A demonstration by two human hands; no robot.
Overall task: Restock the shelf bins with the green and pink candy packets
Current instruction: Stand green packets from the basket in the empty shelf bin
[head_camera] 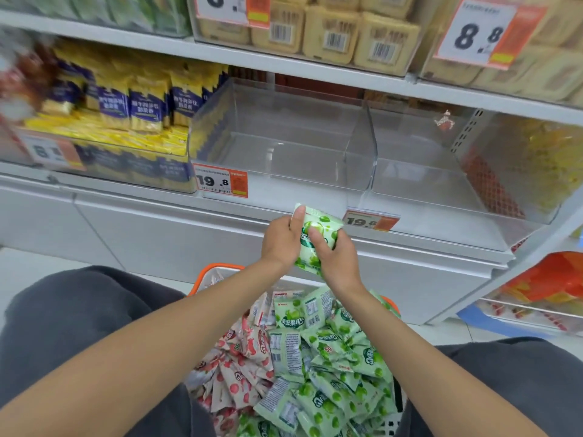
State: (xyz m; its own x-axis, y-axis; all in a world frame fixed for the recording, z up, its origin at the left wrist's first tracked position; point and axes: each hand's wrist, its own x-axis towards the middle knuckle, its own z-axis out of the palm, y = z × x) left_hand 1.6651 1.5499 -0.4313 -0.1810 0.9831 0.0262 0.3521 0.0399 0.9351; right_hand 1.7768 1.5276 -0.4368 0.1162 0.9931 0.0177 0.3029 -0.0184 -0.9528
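Both hands, left (279,239) and right (336,257), grip green packets (318,230) below clear bins (284,146)

A basket (217,267) of candy packets (315,357) sits before and below two adjoining shelf bins (293,171).

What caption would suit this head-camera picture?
Left hand and right hand hold green candy packets over the orange basket, facing clear shelf bins.
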